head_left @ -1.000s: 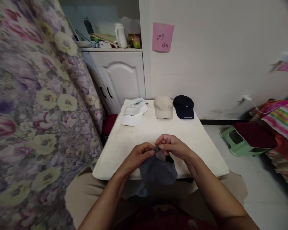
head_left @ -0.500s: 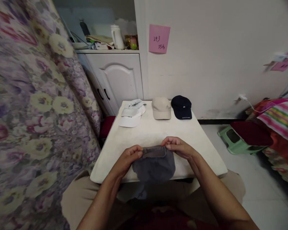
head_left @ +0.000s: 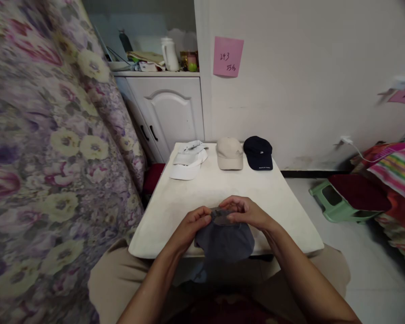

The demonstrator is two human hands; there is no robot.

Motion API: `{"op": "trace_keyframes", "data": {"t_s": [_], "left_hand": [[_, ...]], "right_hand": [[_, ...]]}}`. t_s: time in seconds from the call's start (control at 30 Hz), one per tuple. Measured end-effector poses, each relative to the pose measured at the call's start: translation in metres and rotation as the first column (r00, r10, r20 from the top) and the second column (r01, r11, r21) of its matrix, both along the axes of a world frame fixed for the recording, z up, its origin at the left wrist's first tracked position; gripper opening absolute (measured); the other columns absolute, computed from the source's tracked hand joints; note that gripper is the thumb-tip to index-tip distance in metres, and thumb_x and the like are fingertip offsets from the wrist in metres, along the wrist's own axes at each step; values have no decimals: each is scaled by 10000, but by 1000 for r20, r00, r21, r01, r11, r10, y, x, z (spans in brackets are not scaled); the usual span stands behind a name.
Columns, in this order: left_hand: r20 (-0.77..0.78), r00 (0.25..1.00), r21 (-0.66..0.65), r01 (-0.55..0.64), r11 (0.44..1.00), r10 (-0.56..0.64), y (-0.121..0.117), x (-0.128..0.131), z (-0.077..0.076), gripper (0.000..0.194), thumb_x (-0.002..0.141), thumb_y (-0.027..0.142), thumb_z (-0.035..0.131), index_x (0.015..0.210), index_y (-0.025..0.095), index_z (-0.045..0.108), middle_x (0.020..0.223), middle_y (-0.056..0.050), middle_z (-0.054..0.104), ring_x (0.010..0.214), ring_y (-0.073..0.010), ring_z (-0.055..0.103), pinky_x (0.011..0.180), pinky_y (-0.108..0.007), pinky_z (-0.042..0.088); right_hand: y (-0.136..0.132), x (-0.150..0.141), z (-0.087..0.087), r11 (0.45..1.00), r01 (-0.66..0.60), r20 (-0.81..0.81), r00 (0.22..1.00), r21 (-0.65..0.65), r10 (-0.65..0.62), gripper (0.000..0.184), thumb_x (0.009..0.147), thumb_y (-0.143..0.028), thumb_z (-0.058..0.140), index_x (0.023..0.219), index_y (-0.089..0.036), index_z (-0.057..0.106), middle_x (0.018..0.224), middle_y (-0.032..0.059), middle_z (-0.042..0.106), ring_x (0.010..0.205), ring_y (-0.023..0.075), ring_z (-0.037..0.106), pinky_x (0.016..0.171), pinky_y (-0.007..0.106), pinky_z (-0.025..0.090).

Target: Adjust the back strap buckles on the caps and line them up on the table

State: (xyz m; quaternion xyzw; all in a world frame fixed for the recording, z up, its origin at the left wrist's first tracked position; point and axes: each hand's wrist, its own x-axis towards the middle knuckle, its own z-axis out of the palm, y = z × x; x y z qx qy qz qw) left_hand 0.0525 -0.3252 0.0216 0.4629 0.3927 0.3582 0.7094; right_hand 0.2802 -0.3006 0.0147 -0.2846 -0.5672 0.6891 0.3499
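A dark grey baseball cap [head_left: 227, 243] is held at the front edge of the small table, its back opening and strap facing up and away from me. My left hand [head_left: 194, 225] pinches the cap's left rim between thumb and fingers. At the strap on the upper right, my right hand [head_left: 246, 212] has its thumb and fingers closed on the edge; the fingertips partly hide the strap. Farther back on the table lie a white cap [head_left: 187, 162] on the left, a beige cap [head_left: 230, 154] in the middle and a navy cap [head_left: 258, 153] on the right.
The cream-covered table [head_left: 175, 202] stands against the wall. A floral curtain [head_left: 54, 180] hangs close on the left, beside a white cabinet [head_left: 170, 112] with a jug [head_left: 169, 55] on its shelf. On the right floor is a green stool [head_left: 337, 207] with a dark red top.
My right hand has moved left along the grey cap's strap, nearer to my left hand. The back opening looks narrower, and the view has shifted slightly.
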Motion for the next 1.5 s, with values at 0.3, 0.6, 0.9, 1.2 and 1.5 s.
{"op": "trace_keyframes", "data": {"t_s": [0.3, 0.6, 0.9, 1.2, 1.5], "left_hand": [[-63, 998, 101, -9, 995, 15, -2, 2, 6, 266, 775, 394, 703, 793, 152, 593, 672, 32, 532, 596, -101, 456, 560, -211, 311], [-298, 905, 328, -202, 923, 304, -21, 0, 13, 201, 879, 373, 568, 890, 174, 594, 716, 17, 583, 618, -125, 533, 574, -230, 416], [-132, 975, 55, -174, 983, 180, -16, 6, 6, 245, 786, 370, 660, 827, 147, 568, 653, 8, 619, 470, -98, 536, 424, -188, 379], [-91, 981, -6, -174, 985, 173, -13, 14, 3, 187, 756, 305, 671, 791, 150, 572, 588, 29, 613, 425, -78, 525, 421, -170, 374], [-35, 982, -19, -185, 983, 184, -12, 17, 7, 201, 754, 300, 683, 828, 146, 576, 617, 11, 648, 461, -84, 555, 441, -166, 377]], "right_hand": [[-6, -24, 18, 937, 92, 191, 968, 337, -163, 199, 749, -208, 741, 945, -206, 708, 858, 2, 645, 776, 154, 578, 715, 275, 445], [-8, -23, 19, 929, 138, 203, 955, 343, -217, 193, 774, -162, 702, 964, -187, 673, 867, 0, 663, 790, 152, 599, 710, 259, 445], [-11, -27, 20, 914, 102, 185, 965, 394, -187, 181, 788, -166, 704, 964, -207, 683, 882, -2, 632, 830, 160, 587, 749, 274, 439], [-10, -24, 14, 905, 84, 194, 964, 417, -179, 208, 767, -173, 733, 968, -218, 707, 880, -5, 617, 799, 149, 563, 724, 270, 423], [-9, -23, 14, 896, 132, 152, 965, 424, -214, 191, 756, -178, 755, 940, -213, 718, 854, -9, 593, 769, 136, 548, 697, 260, 414]]}}
